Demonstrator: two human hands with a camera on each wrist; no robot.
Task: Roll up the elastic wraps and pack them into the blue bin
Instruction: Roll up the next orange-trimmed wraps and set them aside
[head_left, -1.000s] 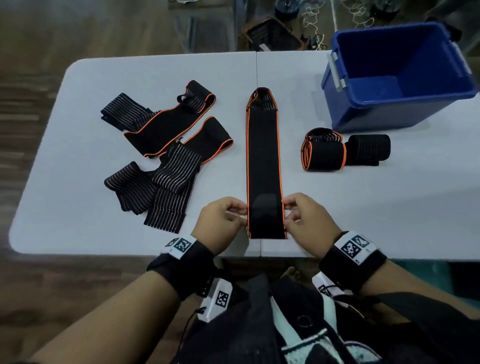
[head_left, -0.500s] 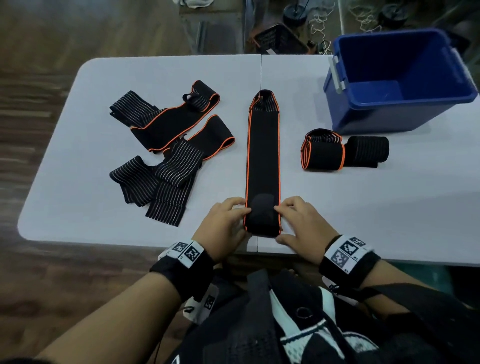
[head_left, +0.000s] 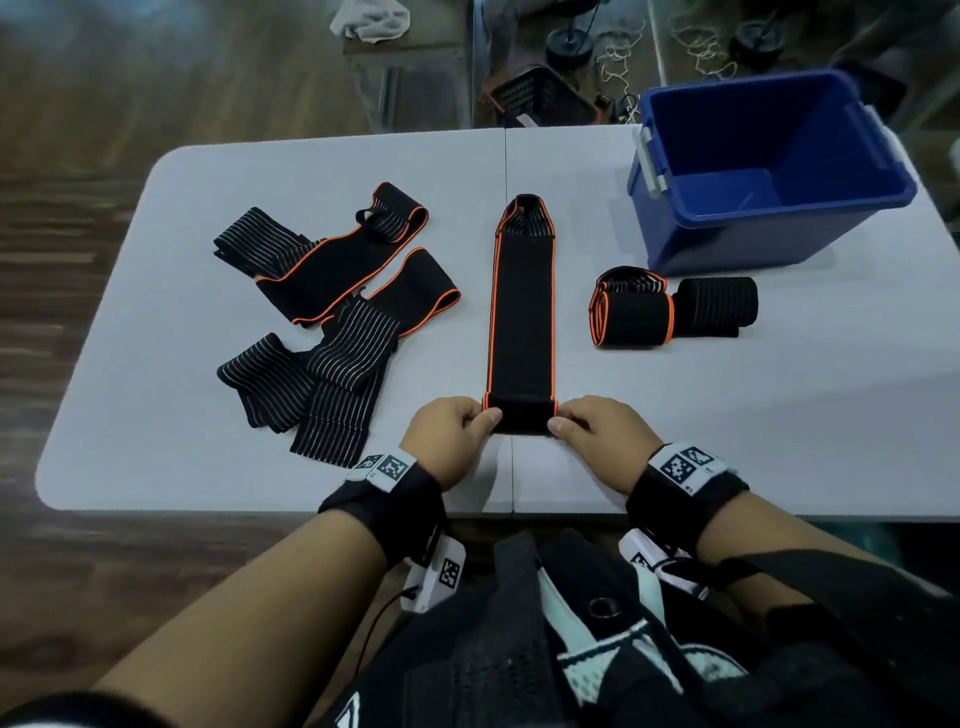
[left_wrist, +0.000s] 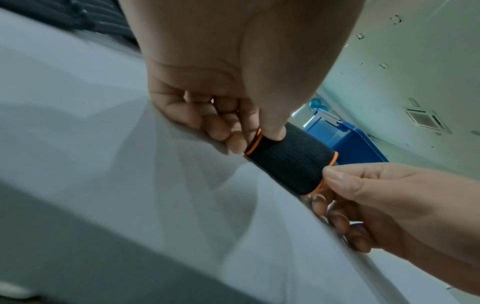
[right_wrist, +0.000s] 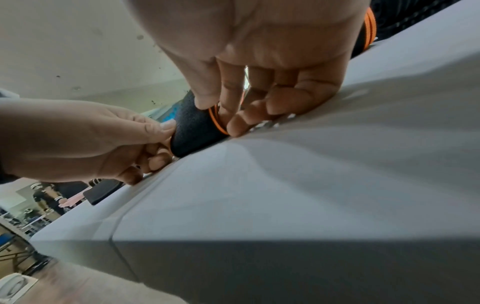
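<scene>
Pinching the two ends of a small roll at the near end of a long elastic wrap (head_left: 522, 322), the left hand (head_left: 449, 434) and the right hand (head_left: 602, 436) face each other across the strip, near the front edge of the white table (head_left: 156, 415). The left wrist view shows the left thumb on top of the roll's orange-trimmed end, the index finger under or beside it, and the remaining fingers (left_wrist: 197, 117) curled with their tips on the tabletop. The right wrist view shows the same grip mirrored: the thumb on the upper edge of the roll, curled fingers (right_wrist: 280, 102) resting on the table. Only a short length is rolled; the rest of the wrap lies flat and straight, running away from the person along the table's centre seam, its far end tapering to a striped loop.

To the left of the strip lies a heap of unrolled wraps (head_left: 332, 317), black with orange edging and pale-striped sections, overlapping one another. To the right, well apart from the strip, two rolled wraps lie side by side and touching: an orange-edged roll (head_left: 631, 314) and a plain black roll (head_left: 717, 306).

Just beyond these rolls, at the far right corner of the table, stands the blue bin (head_left: 727, 239), open-topped, with pale handle clips; no wraps show inside it. Beyond the table, on the floor, are a dark basket (head_left: 540, 96) and tangled cords (head_left: 618, 57).
</scene>
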